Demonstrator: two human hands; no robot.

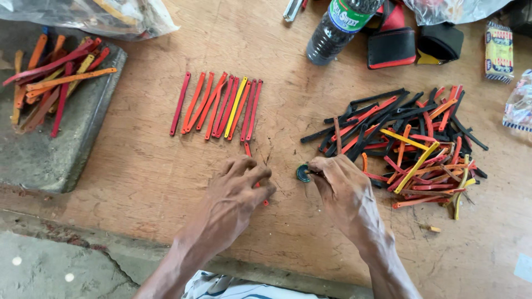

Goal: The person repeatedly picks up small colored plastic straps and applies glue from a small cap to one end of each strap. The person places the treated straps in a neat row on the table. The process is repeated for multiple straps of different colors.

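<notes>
My left hand point(235, 191) lies curled over a thin red strip point(247, 148) on the wooden board point(166, 171); the strip's ends poke out above and below my fingers. My right hand point(341, 185) pinches a small dark teal round cap point(302, 174) just left of its fingertips. A neat row of red, orange and yellow strips point(219, 106) lies above my left hand. To the right of my right hand sits a loose heap of black, red, orange and yellow strips point(413, 147).
A grey stone slab point(50, 149) at the left carries more coloured strips point(52, 75). A dark plastic bottle point(338, 25), black-and-red pouches point(410, 41), a yellow packet point(499, 52) and plastic bags point(88, 16) line the far edge. Concrete floor point(55, 266) lies below the board.
</notes>
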